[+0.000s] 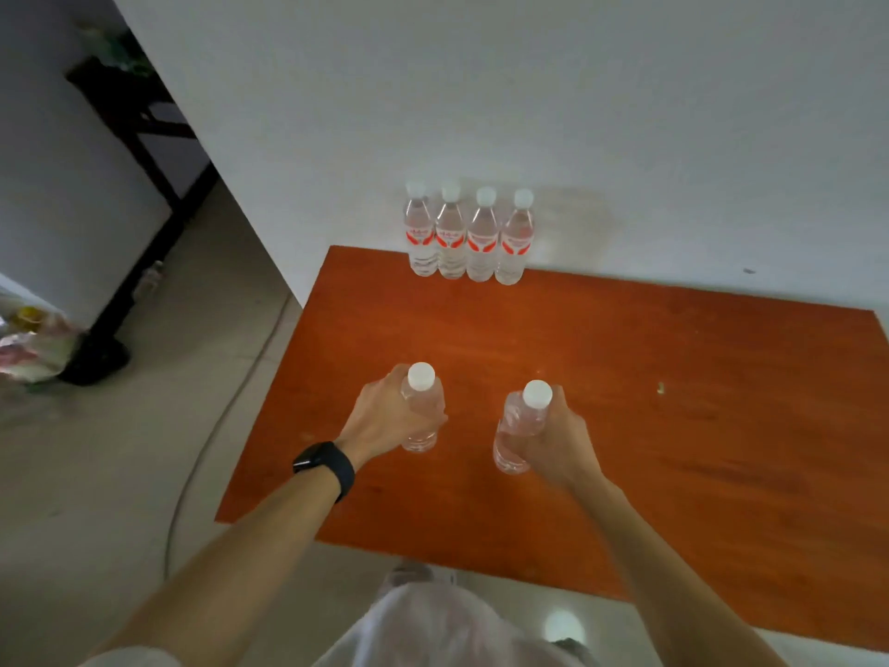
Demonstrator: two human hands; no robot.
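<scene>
We found the left hand (385, 418) with fingers wrapped round a clear plastic water bottle with a white cap (423, 406). The right hand (565, 442) clamped likewise on a second clear white-capped bottle (522, 423). Both stood upright over the orange-brown wooden bench (673, 402); whether their bases touched it we could not tell. Four red-labelled clear bottles (466, 243) stood in a row at its far edge, by the white wall (625, 137). We judged four placed and these two left to join them. Pale tiled floor (144, 474) and a dark stand (126, 104) lay leftward.
</scene>
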